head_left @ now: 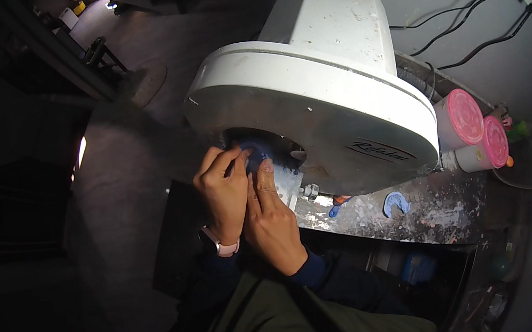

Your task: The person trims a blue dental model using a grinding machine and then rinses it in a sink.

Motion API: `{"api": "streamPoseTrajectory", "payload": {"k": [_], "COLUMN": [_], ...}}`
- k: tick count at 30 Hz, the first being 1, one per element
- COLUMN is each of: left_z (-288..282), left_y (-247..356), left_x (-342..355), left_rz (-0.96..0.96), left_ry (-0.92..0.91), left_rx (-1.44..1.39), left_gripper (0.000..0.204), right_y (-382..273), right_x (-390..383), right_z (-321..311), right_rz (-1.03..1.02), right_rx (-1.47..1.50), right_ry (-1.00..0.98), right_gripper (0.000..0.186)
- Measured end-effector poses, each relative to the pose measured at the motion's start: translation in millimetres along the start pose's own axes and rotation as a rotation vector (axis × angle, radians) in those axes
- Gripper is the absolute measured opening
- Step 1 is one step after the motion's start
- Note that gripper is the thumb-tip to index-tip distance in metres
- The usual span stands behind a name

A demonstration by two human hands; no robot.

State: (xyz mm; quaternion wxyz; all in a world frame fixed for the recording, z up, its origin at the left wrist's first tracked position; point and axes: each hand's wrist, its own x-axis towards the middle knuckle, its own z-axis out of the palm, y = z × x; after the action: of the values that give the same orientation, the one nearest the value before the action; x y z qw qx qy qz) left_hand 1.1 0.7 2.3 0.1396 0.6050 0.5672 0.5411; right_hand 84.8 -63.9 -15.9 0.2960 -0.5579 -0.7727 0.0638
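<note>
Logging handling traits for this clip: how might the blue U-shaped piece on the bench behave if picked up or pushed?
The blue U-shaped piece is probably light, being small and open in the middle. Lying low on the bench, it would likely slide rather than roll. Its open-ended curve might leave the arms somewhat fragile.

both forearms reach from the near side in dark sleeves [313, 269]. the left hand [222, 189] has its knuckles raised and fingers curled rightward; the right hand [273, 226], slightly nearer and to the right, stretches its fingers [266, 174] toward the far side.
</note>
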Motion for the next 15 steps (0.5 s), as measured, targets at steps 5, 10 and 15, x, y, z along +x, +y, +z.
{"api": "streamPoseTrajectory", "payload": {"k": [5,10,15], "left_z": [-0.7,-3.2,-4.2], "left_y": [-1.7,2.0,-0.8], "left_x": [1.4,2.7,-1.5], "left_rz": [-0.01,0.002,0.005], "left_ry": [-0.017,0.006,0.014], "left_rx": [-0.019,-0.042,-0.004], "left_gripper": [0.01,0.013,0.015], "right_y": [0.2,1.2,2.8], "right_x": [0.6,3.7,5.5], "right_z": [-0.6,-2.2,-1.4], "right_rz": [0.011,0.059,0.024], "right_rx": [0.025,0.078,0.027], "right_ry": [-0.003,0.003,0.003], "right_gripper": [0.052,0.051,0.046]}}
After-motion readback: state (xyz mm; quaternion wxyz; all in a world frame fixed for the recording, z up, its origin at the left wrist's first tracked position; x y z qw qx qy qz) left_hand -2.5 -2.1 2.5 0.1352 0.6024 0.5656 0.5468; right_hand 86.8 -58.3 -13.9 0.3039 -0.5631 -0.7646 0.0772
